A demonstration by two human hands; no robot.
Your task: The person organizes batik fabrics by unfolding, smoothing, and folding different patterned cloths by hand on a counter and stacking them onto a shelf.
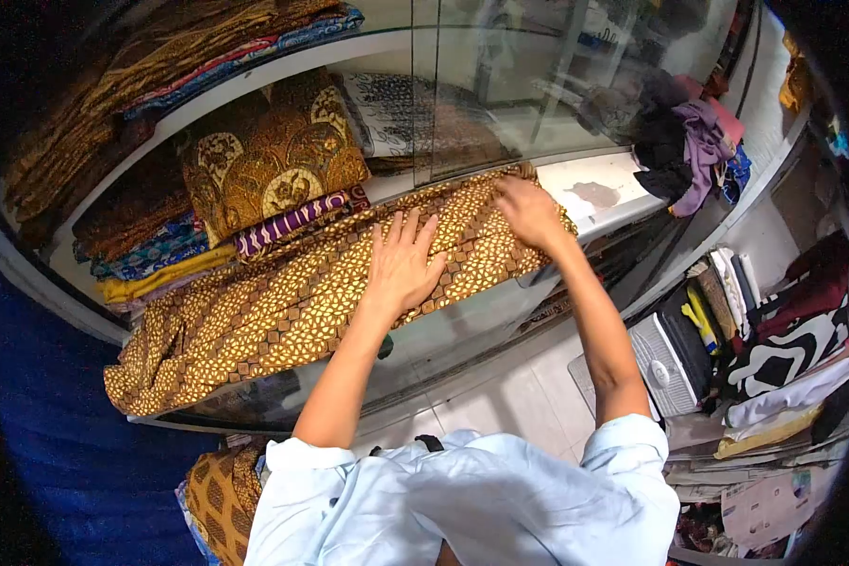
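Note:
A long piece of brown and yellow patterned cloth [283, 321] lies stretched along the front ledge of a glass display cabinet. My left hand [404, 262] rests flat on its middle, fingers spread and holding nothing. Near the cloth's right end, my right hand [530, 212] touches the top surface with slightly bent fingers that point to the left. No fold of fabric shows gripped in it. The left end of the cloth is rumpled and hangs a little over the ledge.
Folded patterned fabrics [274, 151] fill the shelves behind. A glass sliding panel [500, 85] stands upright behind my right hand. Purple and black cloths [698, 151] are bunched at the ledge's right. Stacked textiles [783, 368] sit at far right, and a blue curtain [47, 434] hangs left.

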